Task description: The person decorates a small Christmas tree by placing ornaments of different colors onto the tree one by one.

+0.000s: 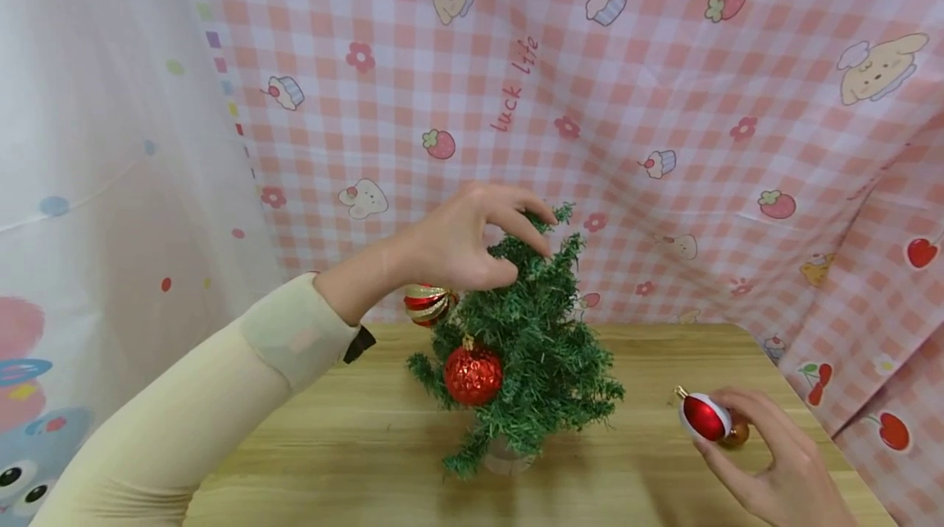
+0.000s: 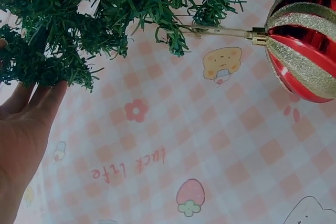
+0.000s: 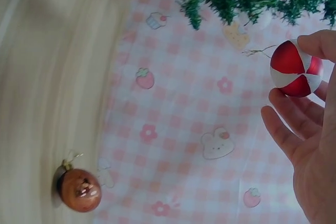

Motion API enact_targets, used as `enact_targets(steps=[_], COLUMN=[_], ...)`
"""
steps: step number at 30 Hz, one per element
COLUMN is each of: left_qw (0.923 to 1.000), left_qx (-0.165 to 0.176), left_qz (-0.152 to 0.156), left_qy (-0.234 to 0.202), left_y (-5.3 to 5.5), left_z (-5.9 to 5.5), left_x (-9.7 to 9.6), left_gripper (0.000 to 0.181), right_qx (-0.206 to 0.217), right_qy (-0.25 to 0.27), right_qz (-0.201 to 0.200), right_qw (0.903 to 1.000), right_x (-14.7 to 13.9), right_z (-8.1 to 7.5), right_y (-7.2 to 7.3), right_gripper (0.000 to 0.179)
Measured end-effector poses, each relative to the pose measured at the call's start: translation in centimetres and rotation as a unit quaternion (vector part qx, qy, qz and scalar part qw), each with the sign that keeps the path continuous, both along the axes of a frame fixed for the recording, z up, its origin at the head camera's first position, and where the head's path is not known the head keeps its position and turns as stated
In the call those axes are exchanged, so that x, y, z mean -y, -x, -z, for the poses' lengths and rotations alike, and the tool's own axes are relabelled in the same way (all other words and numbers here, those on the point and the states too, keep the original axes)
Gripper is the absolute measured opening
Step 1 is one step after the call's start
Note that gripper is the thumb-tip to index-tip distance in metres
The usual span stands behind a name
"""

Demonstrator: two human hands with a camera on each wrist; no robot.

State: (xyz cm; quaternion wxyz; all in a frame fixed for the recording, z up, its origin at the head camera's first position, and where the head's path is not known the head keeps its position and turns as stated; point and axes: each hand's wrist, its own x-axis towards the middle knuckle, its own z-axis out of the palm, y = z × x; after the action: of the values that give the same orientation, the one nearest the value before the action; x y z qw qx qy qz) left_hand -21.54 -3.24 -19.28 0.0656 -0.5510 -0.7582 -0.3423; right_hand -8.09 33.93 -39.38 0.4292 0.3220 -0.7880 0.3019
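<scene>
A small green artificial Christmas tree point(image 1: 534, 355) stands on the table. My left hand point(image 1: 468, 236) is at its top, thumb and fingers curved round the tip; in the left wrist view the fingers point(image 2: 44, 106) touch the greenery. On the tree's left side hang a textured red bauble point(image 1: 474, 375) and, partly behind the arm, a red and gold striped bauble point(image 2: 302, 51). To the right of the tree, my right hand point(image 1: 782, 457) pinches a red and white bauble point(image 3: 296, 69) between thumb and fingers, its gold cap and thread loop pointing toward the tree.
A copper-coloured bauble point(image 3: 81, 191) lies on the wooden table point(image 1: 332, 429), partly hidden behind the right hand in the head view. A pink checked cloth point(image 1: 413, 60) hangs behind the table and along its right side; a pale curtain point(image 1: 125, 142) hangs at left.
</scene>
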Motion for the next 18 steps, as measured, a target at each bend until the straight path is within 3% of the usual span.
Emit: enact_targets(steps=[4, 9, 14, 18], left_qw=[0.9999, 0.9998, 0.9999, 0.9985], left_qx=[0.010, 0.018, 0.001, -0.025], left_qz=[0.001, -0.004, -0.002, 0.019], left_qy=[-0.005, -0.007, -0.016, -0.045], left_y=[0.2, 0.1, -0.4, -1.1], left_z=[0.0, 0.1, 0.1, 0.3], left_x=[0.0, 0.1, 0.2, 0.6], left_gripper=[0.039, 0.039, 0.040, 0.036], right_qx=[-0.019, -0.050, -0.068, -0.082], right_qy=[0.008, 0.025, 0.053, 0.069], right_qz=[0.000, -0.031, -0.058, -0.068], right_qw=[0.9998, 0.9979, 0.9946, 0.9919], right_x=[0.9, 2.1, 3.4, 4.0], right_z=[-0.7, -1.8, -2.6, -2.8], right_y=[-0.1, -0.1, -0.1, 0.2], right_gripper=[0.063, 0.057, 0.053, 0.053])
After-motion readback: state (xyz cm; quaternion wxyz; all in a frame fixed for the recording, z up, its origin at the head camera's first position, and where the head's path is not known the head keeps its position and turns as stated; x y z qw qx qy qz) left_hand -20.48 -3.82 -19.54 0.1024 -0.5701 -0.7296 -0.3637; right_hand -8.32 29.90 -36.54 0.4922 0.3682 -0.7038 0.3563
